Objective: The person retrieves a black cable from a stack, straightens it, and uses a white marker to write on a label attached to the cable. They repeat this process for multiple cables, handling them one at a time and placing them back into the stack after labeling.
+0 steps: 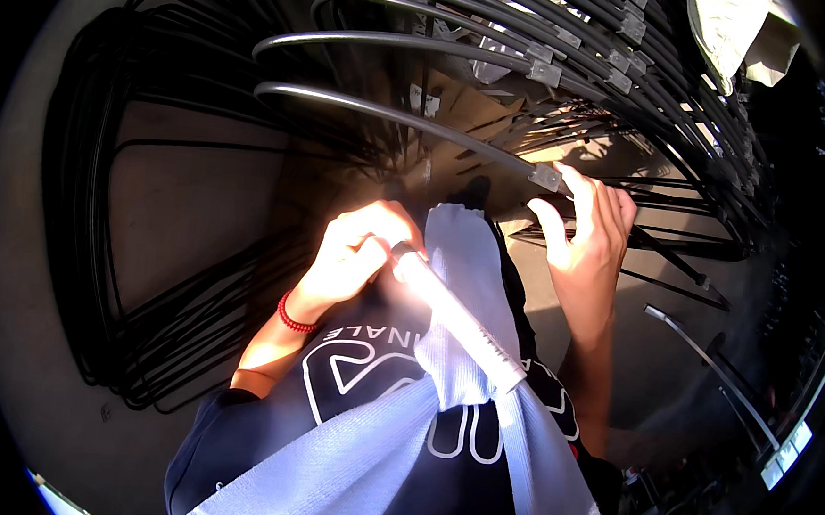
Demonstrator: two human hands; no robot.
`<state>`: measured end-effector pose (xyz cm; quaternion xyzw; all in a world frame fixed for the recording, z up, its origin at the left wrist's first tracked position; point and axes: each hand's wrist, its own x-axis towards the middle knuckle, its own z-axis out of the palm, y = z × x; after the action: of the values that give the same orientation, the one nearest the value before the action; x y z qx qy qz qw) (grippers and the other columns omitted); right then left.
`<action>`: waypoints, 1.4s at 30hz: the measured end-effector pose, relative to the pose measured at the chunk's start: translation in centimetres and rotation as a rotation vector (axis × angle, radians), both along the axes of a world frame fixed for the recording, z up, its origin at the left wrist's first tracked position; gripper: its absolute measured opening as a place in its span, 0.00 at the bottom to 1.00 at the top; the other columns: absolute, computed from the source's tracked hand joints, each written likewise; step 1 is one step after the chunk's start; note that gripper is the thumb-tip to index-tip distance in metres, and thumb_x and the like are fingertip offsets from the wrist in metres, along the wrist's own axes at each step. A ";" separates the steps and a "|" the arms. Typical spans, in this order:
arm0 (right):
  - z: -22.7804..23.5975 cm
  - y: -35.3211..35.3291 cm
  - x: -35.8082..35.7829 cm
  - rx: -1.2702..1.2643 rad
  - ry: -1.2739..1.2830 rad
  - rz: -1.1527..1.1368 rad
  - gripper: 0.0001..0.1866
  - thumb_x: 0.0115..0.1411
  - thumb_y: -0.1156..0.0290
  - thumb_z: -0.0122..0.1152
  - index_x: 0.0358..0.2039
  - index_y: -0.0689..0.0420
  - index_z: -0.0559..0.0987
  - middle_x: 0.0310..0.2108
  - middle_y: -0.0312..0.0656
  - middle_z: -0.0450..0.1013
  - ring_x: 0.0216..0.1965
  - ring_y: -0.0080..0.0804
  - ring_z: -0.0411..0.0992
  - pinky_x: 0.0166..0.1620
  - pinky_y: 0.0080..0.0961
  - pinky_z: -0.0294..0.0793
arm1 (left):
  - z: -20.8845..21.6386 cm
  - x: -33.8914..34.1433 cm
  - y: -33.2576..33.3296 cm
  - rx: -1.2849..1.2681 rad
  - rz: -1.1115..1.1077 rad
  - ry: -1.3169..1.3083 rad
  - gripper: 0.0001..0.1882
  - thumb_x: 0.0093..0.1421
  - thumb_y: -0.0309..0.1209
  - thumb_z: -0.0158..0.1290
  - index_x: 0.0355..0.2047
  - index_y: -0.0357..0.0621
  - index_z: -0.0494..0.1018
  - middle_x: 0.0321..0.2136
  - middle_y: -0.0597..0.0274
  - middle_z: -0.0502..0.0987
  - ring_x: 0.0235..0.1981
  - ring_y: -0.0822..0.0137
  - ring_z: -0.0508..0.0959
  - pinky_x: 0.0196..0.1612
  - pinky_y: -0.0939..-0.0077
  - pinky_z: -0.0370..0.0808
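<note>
My left hand (361,245) is closed round the dark end of a white tube-like stick (465,327), which slants down to the right in front of my chest. Its exact kind I cannot make out. My right hand (589,221) is raised on the right, thumb spread away from the fingers. Its index fingertip is at a small clear tag (545,178) on a bent dark metal rod (393,115); whether it presses the tag I cannot tell. The rod curves from the left and passes behind that hand. A pale blue cloth (464,261), knotted, hangs over my dark shirt.
Several similar bent rods (426,43) with clear tags are stacked beyond, up to the upper right. More dark rods (77,190) form a large bundle on the left. A white bag or sheet (724,31) hangs at the upper right. Thin bars (708,361) lie at the lower right.
</note>
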<state>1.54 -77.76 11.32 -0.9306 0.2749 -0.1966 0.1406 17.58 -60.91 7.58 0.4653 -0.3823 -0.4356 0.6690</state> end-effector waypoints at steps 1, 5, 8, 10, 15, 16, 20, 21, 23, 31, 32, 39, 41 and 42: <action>-0.3 -0.2 -0.1 -0.004 -0.033 0.001 0.18 0.48 0.68 0.59 0.39 0.59 0.70 0.26 0.40 0.66 0.30 0.34 0.65 0.43 0.31 0.58 | -0.3 0.2 0.9 0.059 0.032 0.059 0.20 0.58 0.45 0.42 0.26 0.36 0.63 0.19 0.55 0.69 0.12 0.75 0.67 0.15 0.87 0.66; -1.2 -0.8 -0.6 -0.026 -0.059 0.000 0.17 0.48 0.68 0.59 0.38 0.59 0.70 0.26 0.41 0.68 0.30 0.35 0.65 0.43 0.31 0.58 | 0.6 1.4 1.1 -0.075 0.214 0.317 0.17 0.59 0.40 0.43 0.28 0.35 0.64 0.18 0.59 0.66 0.08 0.82 0.59 0.14 0.91 0.60; -1.4 -0.7 -0.5 -0.024 -0.086 -0.016 0.16 0.48 0.68 0.59 0.37 0.59 0.71 0.27 0.41 0.68 0.30 0.35 0.66 0.43 0.31 0.58 | 1.3 3.3 0.7 -0.131 0.277 0.352 0.13 0.55 0.36 0.46 0.28 0.35 0.63 0.20 0.61 0.64 0.09 0.81 0.59 0.14 0.90 0.61; -1.3 -0.8 0.0 -0.028 -0.101 -0.020 0.16 0.47 0.68 0.59 0.37 0.59 0.71 0.27 0.41 0.69 0.30 0.35 0.66 0.43 0.30 0.58 | 1.3 4.7 0.6 -0.222 0.235 0.457 0.10 0.57 0.31 0.43 0.31 0.34 0.61 0.23 0.62 0.61 0.10 0.80 0.57 0.09 0.91 0.57; -0.2 -0.1 0.0 0.006 -0.075 -0.062 0.17 0.46 0.70 0.61 0.37 0.59 0.72 0.30 0.39 0.70 0.32 0.32 0.66 0.43 0.28 0.58 | 3.0 6.0 0.6 -0.189 0.353 0.545 0.10 0.58 0.31 0.45 0.33 0.34 0.63 0.24 0.67 0.58 0.12 0.85 0.54 0.09 0.93 0.51; -0.7 -0.1 0.0 0.015 -0.102 -0.052 0.17 0.46 0.70 0.61 0.37 0.58 0.72 0.30 0.39 0.70 0.33 0.32 0.66 0.44 0.28 0.58 | 3.1 6.1 0.4 -0.186 0.348 0.494 0.12 0.58 0.33 0.46 0.33 0.35 0.64 0.24 0.67 0.58 0.12 0.85 0.54 0.09 0.94 0.51; -0.7 0.0 0.0 0.017 -0.065 -0.075 0.18 0.46 0.70 0.61 0.39 0.57 0.71 0.31 0.40 0.70 0.35 0.33 0.67 0.45 0.29 0.57 | 3.6 6.2 -0.5 -0.158 0.298 0.464 0.14 0.57 0.36 0.48 0.34 0.36 0.65 0.25 0.67 0.61 0.14 0.85 0.54 0.12 0.94 0.53; -0.7 -0.1 0.4 0.021 -0.063 -0.079 0.18 0.47 0.70 0.60 0.40 0.58 0.70 0.31 0.41 0.70 0.35 0.34 0.67 0.46 0.31 0.56 | 3.7 6.3 -0.4 -0.132 0.289 0.481 0.13 0.57 0.36 0.47 0.35 0.36 0.66 0.26 0.66 0.62 0.15 0.84 0.55 0.13 0.93 0.54; -1.0 -0.9 0.6 -0.002 -0.066 -0.095 0.19 0.48 0.70 0.59 0.41 0.58 0.69 0.31 0.42 0.70 0.35 0.34 0.67 0.47 0.32 0.56 | 3.8 6.0 -0.8 -0.062 0.260 0.668 0.14 0.59 0.36 0.45 0.35 0.35 0.66 0.28 0.65 0.64 0.16 0.82 0.56 0.14 0.91 0.56; -2.1 -2.9 1.1 -0.048 -0.091 -0.168 0.22 0.50 0.70 0.55 0.46 0.58 0.64 0.33 0.45 0.69 0.37 0.37 0.65 0.51 0.34 0.52 | 3.4 5.2 -2.3 0.137 0.040 1.126 0.16 0.59 0.38 0.43 0.34 0.34 0.67 0.17 0.67 0.60 0.15 0.80 0.55 0.16 0.90 0.57; -2.2 -3.1 1.1 -0.066 -0.093 -0.178 0.22 0.50 0.71 0.56 0.46 0.58 0.63 0.34 0.45 0.69 0.38 0.37 0.66 0.52 0.34 0.51 | 2.9 5.2 -2.4 0.180 0.028 1.132 0.16 0.59 0.38 0.44 0.34 0.34 0.67 0.18 0.66 0.60 0.15 0.79 0.56 0.16 0.90 0.58; -2.8 -2.9 1.1 -0.134 -0.128 -0.241 0.21 0.46 0.75 0.58 0.42 0.57 0.64 0.32 0.42 0.69 0.37 0.37 0.67 0.54 0.40 0.49 | 0.9 3.0 -3.3 0.381 0.005 0.821 0.14 0.59 0.40 0.44 0.27 0.41 0.68 0.19 0.68 0.65 0.17 0.79 0.63 0.16 0.88 0.62; -2.0 -1.6 1.0 -0.127 -0.137 -0.233 0.20 0.46 0.75 0.57 0.41 0.57 0.64 0.30 0.42 0.70 0.36 0.36 0.68 0.54 0.40 0.49 | -0.1 3.1 -3.8 0.330 -0.107 0.779 0.14 0.59 0.40 0.43 0.23 0.44 0.66 0.20 0.69 0.65 0.17 0.80 0.62 0.15 0.89 0.58; -1.7 -0.8 0.7 -0.120 -0.136 -0.217 0.19 0.47 0.74 0.57 0.40 0.57 0.65 0.30 0.42 0.70 0.36 0.36 0.68 0.54 0.40 0.49 | -0.3 3.0 -3.9 0.319 -0.165 0.675 0.14 0.59 0.39 0.42 0.20 0.46 0.64 0.19 0.69 0.65 0.15 0.82 0.61 0.14 0.89 0.55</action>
<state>2.23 -78.57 9.63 -0.8865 0.3517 -0.2895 0.0808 20.58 -64.81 7.31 0.3616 -0.1043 -0.6707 0.6391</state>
